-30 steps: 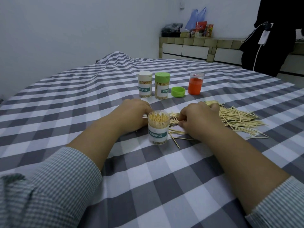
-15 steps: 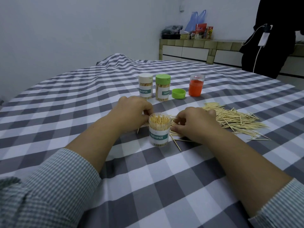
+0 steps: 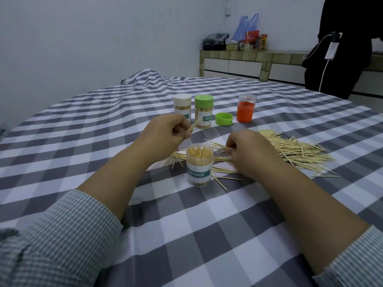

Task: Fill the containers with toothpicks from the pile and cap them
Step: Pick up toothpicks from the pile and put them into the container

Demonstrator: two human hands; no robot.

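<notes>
Left hand (image 3: 165, 134) pinches a few toothpicks (image 3: 194, 124); right hand (image 3: 246, 150) pinches more from the pile (image 3: 294, 150) at 3 o'clock. The open jar (image 3: 199, 164), between them on the tabletop (image 3: 207, 235), looks nearly full: forcing more in could tip it or spill sticks.

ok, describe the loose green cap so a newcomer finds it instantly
Look at the far row of containers on the checked tablecloth. The loose green cap lies open side up between the green-lidded container and the orange container. It alone is low and detached.
</notes>
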